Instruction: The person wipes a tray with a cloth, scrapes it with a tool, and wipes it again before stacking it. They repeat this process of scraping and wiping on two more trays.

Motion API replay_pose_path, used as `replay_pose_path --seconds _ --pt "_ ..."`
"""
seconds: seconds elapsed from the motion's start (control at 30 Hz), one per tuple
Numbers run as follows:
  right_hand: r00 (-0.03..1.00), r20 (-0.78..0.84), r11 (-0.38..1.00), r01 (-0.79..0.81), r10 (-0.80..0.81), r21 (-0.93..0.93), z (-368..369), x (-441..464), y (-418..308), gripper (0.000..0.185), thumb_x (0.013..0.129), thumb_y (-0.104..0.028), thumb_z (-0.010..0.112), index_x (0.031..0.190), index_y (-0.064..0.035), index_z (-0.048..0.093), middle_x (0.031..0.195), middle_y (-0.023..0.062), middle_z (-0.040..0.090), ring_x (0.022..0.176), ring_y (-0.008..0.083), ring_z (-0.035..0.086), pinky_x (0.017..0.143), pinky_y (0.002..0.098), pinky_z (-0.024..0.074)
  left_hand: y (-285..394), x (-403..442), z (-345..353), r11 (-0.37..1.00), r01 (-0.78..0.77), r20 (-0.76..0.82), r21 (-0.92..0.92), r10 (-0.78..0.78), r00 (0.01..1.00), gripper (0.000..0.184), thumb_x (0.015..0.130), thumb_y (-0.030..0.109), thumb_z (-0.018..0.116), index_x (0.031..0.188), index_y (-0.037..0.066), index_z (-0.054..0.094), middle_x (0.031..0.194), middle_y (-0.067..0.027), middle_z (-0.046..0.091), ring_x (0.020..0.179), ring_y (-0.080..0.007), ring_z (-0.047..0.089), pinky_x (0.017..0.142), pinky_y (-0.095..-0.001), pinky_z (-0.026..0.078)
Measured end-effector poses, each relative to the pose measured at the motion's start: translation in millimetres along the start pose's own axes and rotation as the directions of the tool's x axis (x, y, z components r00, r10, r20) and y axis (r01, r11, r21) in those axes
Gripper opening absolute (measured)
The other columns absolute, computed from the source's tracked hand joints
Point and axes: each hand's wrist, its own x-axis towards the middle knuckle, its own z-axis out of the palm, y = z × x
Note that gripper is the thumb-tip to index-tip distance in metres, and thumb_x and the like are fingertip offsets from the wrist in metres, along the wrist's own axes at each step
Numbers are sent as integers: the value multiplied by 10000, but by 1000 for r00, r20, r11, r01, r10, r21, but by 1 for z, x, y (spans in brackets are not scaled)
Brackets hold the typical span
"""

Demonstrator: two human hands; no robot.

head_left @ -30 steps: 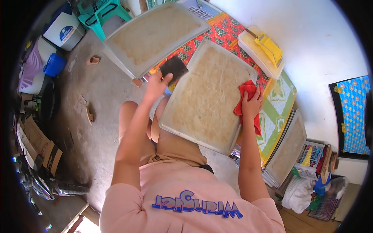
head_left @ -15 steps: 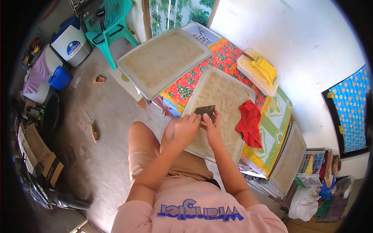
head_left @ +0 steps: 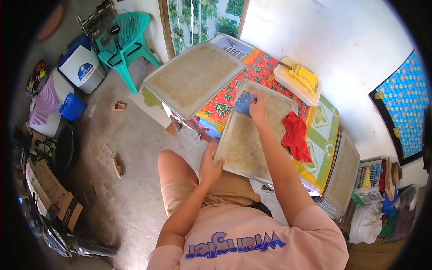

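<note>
In front of me a shallow rectangular tray (head_left: pixel 252 148) with a worn beige surface lies tilted across the table edge and my lap. My right hand (head_left: pixel 258 108) reaches to its far part, fingers bent over a flat, thin rectangular piece (head_left: pixel 243 102) that looks bluish and shiny and is pressed against the tray's surface. What the piece is made of I cannot tell. At the tray's near left edge is my left hand (head_left: pixel 211 164), thumb over the rim and fingers along the outer side. A crumpled red cloth (head_left: pixel 296 137) rests over the tray's right edge.
Another similar tray (head_left: pixel 195 78) lies on the table's left part. A white container (head_left: pixel 297 81) with a yellow tool (head_left: pixel 304 77) on it stands by the wall. More trays (head_left: pixel 339 173) lean at the table's right. A green chair (head_left: pixel 128 49) is at the far left.
Both hands were together on the dark flat piece above the tray. My right hand has carried it away from me onto the tray's far part; my left hand has moved to the tray's left edge.
</note>
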Motion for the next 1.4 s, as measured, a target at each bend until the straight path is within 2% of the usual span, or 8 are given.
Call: replay_pose_path --seconds 0.07,0.13,0.37,0.57,0.77,0.97,1.07,1.4 --pt "999 -12 999 -31 32 35 16 3 -3 332 834 56 535 1116 -90 633 1065 242 532 984 401 540 867 425 447 47 -8 -19 739 508 260 -443 -436 862 675 900 180 670 1450 64 295 1238 -172 540 894 -286 638 730 -399 551" --pt "997 -50 999 52 -53 -16 31 -1 6 396 825 74 534 1169 -103 618 1079 252 489 1006 397 510 882 426 438 66 -9 -28 437 705 470 -558 -534 703 595 921 189 660 1400 32 343 1153 -143 568 750 -217 646 615 -327 558" --pt "991 -82 990 99 -107 -102 47 -21 24 573 837 -113 690 1369 -49 485 1156 245 436 1096 387 465 966 443 410 52 -14 -29 352 738 567 -576 -478 671 398 953 278 627 1224 5 525 978 -91 614 641 -161 607 550 -287 539" --pt "959 277 990 -13 52 -139 27 -18 7 928 631 -311 884 1363 54 448 1276 286 426 1237 408 417 1031 462 399 55 -10 -34 310 734 579 -605 -461 672 303 943 230 624 1131 -2 574 897 -87 630 653 -181 624 549 -299 540" --pt "946 322 955 62 37 -291 25 -6 15 815 681 -202 843 1399 -77 478 1353 283 447 1235 413 470 1052 432 400 48 -10 -36 283 733 590 -618 -449 671 256 939 202 619 1094 2 578 868 -87 628 673 -190 633 540 -308 543" --pt "979 155 989 -117 131 -92 44 2 53 690 735 -100 723 1389 -179 517 1285 230 537 1227 372 499 1065 420 382 39 -12 -33 287 746 592 -601 -468 657 277 936 196 623 1144 24 563 896 -75 626 690 -183 631 537 -309 545" --pt "964 223 973 -97 145 -211 33 1 27 657 752 -96 671 1382 -213 528 1182 224 594 1177 361 531 1051 426 384 38 -10 -34 279 745 601 -606 -453 658 294 934 191 623 1169 30 553 918 -69 622 694 -181 630 540 -308 546" --pt "999 24 958 -30 38 -286 33 -18 -1 865 600 -486 861 1358 -229 530 1232 171 459 1159 380 423 1027 494 331 41 -9 -35 260 747 603 -612 -458 653 278 934 180 616 1160 27 563 907 -70 618 701 -183 635 553 -310 551"
